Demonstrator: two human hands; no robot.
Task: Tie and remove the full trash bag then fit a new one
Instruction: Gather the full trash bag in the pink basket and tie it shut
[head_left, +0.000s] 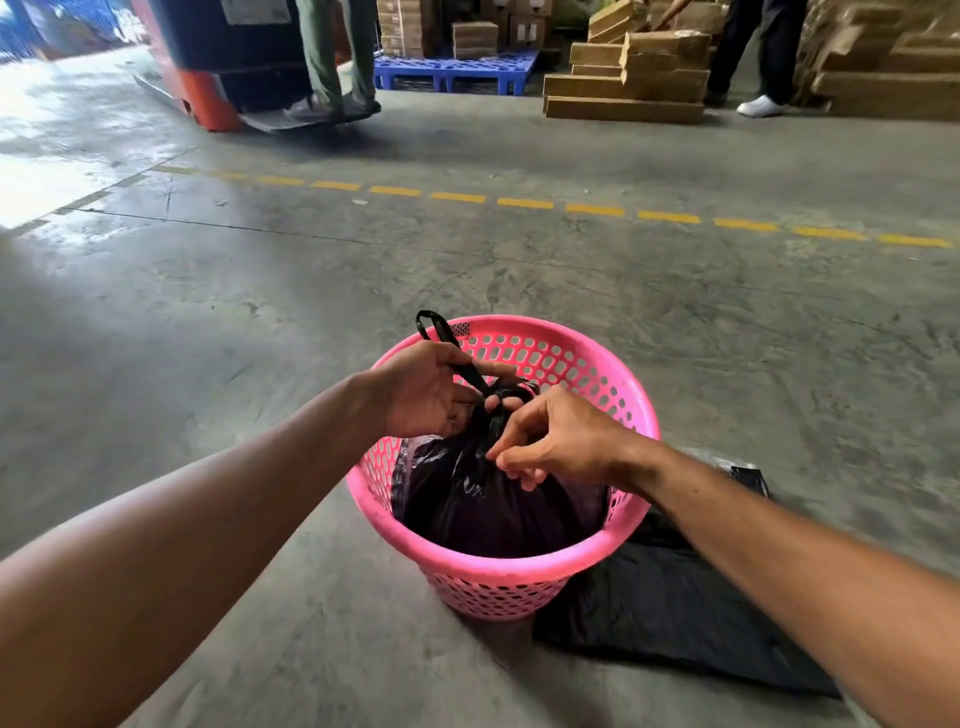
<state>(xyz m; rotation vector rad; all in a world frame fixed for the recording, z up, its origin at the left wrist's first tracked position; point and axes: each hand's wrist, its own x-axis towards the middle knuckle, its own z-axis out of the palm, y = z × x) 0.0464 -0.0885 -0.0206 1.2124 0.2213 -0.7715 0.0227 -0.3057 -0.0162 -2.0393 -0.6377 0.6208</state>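
Observation:
A pink perforated basket (519, 564) stands on the concrete floor in front of me. Inside it sits a full black trash bag (483, 509), its neck gathered at the top. My left hand (423, 389) grips one black drawstring strap (439, 327), whose loop sticks up past the basket's far rim. My right hand (558, 441) pinches the gathered neck of the bag just below the knot. A flat folded black bag (670, 618) lies on the floor to the right of the basket, partly under my right forearm.
A dashed yellow line (519, 202) crosses the floor ahead. Beyond it are an orange pallet truck (208, 98) with a person standing on it, a blue pallet (457, 70), stacked cardboard boxes (634, 78) and another person's legs (758, 57).

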